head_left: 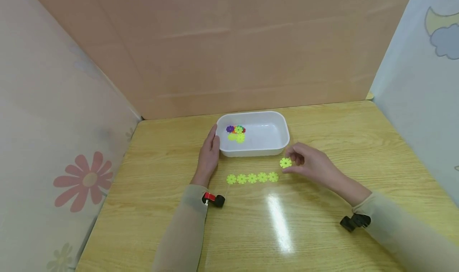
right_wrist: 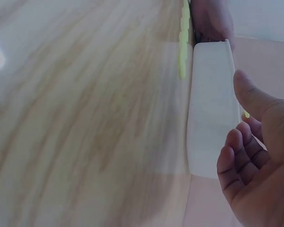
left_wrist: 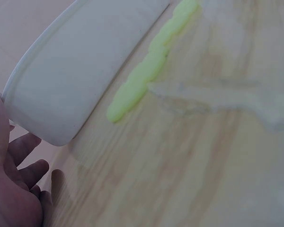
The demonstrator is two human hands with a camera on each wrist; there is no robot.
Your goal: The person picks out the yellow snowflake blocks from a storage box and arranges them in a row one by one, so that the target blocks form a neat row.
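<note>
Sleeved forearms enter from the near edge of the light wooden table (head_left: 150,160), each carrying a small wrist camera. All positions below are referred to the white rectangular plastic tray (head_left: 276,144), which stands at the table's middle with its long axis running left to right.

Left hand (head_left: 209,154): laid with relaxed, straight fingers against the tray's left short wall; nothing is gripped.

Right hand (head_left: 310,162): held just off the tray's near right corner, with a single yellow-green flower-shaped plastic disc (head_left: 285,162) pinched between thumb and fingertips.

A row of five matching yellow-green discs (head_left: 252,178) is laid flat just in front of the tray's near long wall, parallel to that wall. The pinched disc is placed just beyond the row's right end, slightly nearer the tray and in line with the row's axis. The right hand is judged the nearer to that end.

A small cluster of mixed-colour discs (head_left: 236,132) is noted inside the tray, at its left end.
</note>
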